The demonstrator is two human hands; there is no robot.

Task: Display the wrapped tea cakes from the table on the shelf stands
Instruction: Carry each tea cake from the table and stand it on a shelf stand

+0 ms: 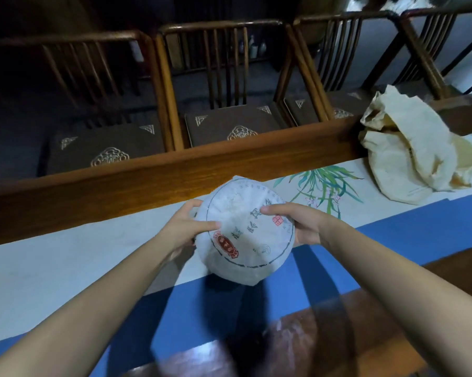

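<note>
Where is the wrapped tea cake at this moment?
In the head view, the wrapped tea cake sits centre frame, held between the left hand and right hand above the table runner.

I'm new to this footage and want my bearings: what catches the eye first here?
The round wrapped tea cake at centre, gripped by the left hand and right hand above the blue-and-white table runner. Next, the crumpled paper wrapping at the table's far right.
</note>
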